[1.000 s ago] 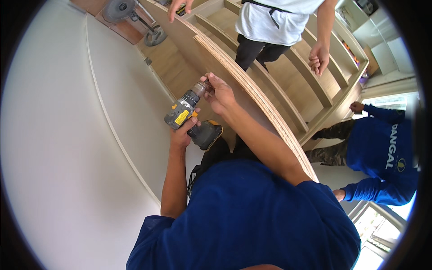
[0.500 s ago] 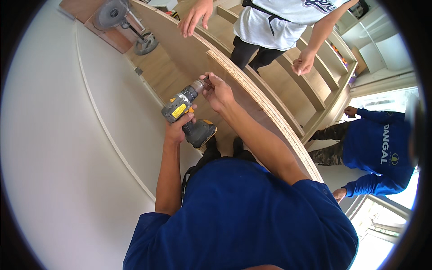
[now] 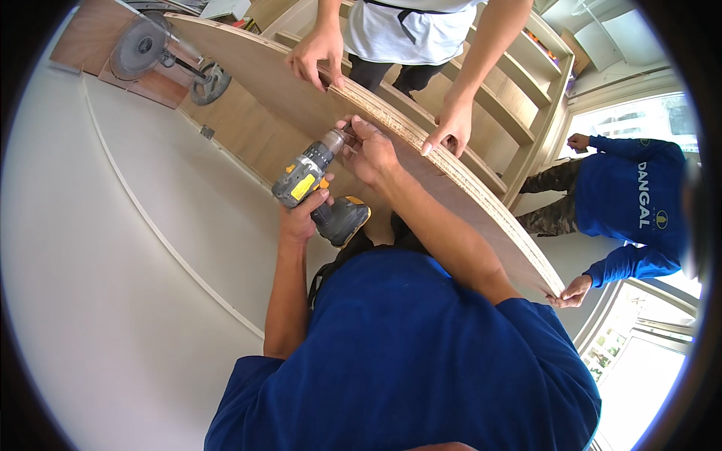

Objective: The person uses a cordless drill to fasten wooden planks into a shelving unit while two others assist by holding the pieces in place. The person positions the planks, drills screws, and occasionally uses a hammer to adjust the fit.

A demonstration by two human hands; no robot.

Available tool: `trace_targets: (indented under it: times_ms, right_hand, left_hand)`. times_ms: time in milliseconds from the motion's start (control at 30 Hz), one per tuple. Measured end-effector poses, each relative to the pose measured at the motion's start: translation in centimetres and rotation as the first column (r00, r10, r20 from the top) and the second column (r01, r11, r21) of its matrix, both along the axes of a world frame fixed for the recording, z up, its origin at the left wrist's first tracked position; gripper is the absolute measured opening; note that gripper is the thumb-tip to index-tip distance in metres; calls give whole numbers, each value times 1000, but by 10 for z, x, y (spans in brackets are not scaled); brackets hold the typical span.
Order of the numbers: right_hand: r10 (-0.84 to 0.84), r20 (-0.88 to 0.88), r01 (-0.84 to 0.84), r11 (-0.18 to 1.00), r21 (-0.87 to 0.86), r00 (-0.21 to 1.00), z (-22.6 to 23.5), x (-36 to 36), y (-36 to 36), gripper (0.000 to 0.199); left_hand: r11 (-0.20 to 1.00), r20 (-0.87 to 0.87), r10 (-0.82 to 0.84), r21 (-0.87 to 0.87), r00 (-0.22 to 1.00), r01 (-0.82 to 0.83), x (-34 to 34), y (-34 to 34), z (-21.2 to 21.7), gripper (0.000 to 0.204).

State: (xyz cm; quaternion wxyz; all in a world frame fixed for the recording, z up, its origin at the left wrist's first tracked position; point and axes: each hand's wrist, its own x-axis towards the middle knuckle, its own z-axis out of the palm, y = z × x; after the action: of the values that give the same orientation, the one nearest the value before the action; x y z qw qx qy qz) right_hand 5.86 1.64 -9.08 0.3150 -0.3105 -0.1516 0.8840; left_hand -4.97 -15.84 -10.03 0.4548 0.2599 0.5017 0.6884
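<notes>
Head view, looking down over a blue shirt (image 3: pixel 406 353) filling the lower middle. Left hand (image 3: pixel 302 218) wrapped around the grip of a grey and yellow cordless drill (image 3: pixel 316 192), fingers clamped on the handle, battery block pointing down toward the shirt, chuck aimed up and right at the plywood board (image 3: pixel 301 113). Right hand (image 3: pixel 371 150) just past the drill's nose, fingers pinched together at the bit's tip against the face of the board; whatever small piece sits between them too small to tell. Board standing on edge, long and curved by the lens, running from upper left down to lower right, layered edge showing along its top.

Further along, two hands of another person in a white shirt (image 3: pixel 410 30) resting on the board's top edge: one (image 3: pixel 316 56) gripping it up and left of the drill, the other (image 3: pixel 450 128) with fingertips pressed on the edge to the right. At the board's low right end, a hand (image 3: pixel 571 292) of a third person in a blue long-sleeved top (image 3: pixel 639 210), crouched by the window (image 3: pixel 639 361).

Behind the board, wooden shelving (image 3: pixel 511 113) in pale timber. Far upper left, a saw (image 3: pixel 143 49) with a round blade resting on a brown panel. White wall surface (image 3: pixel 113 263) across the whole left side.
</notes>
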Motion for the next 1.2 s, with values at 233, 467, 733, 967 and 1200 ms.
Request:
trace_targets:
  times_ms: [233, 467, 733, 967, 1200]
  right_hand:
    - [2, -21, -1, 997, 79, 1000, -10, 7, 9, 15]
    - [184, 495, -446, 752, 486, 849, -25, 147, -34, 36]
    - [-708, 697, 693, 559, 456, 113, -145, 497, -176, 16]
    - [-850, 344, 582, 55, 811, -399, -149, 577, -163, 38]
    - [-764, 372, 419, 147, 896, -527, -133, 563, -159, 44]
  left_hand:
    - [998, 97, -36, -48, 995, 40, 10, 8, -5, 42]
    - [987, 114, -102, -111, 988, 115, 16, -39, -60, 48]
    - [959, 89, -133, -240, 987, 151, 9, -34, -46, 50]
    - [949, 16, -186, -257, 982, 184, 1, -23, -26, 53]
    - [960, -71, -105, -266, 992, 83, 17, -31, -40, 52]
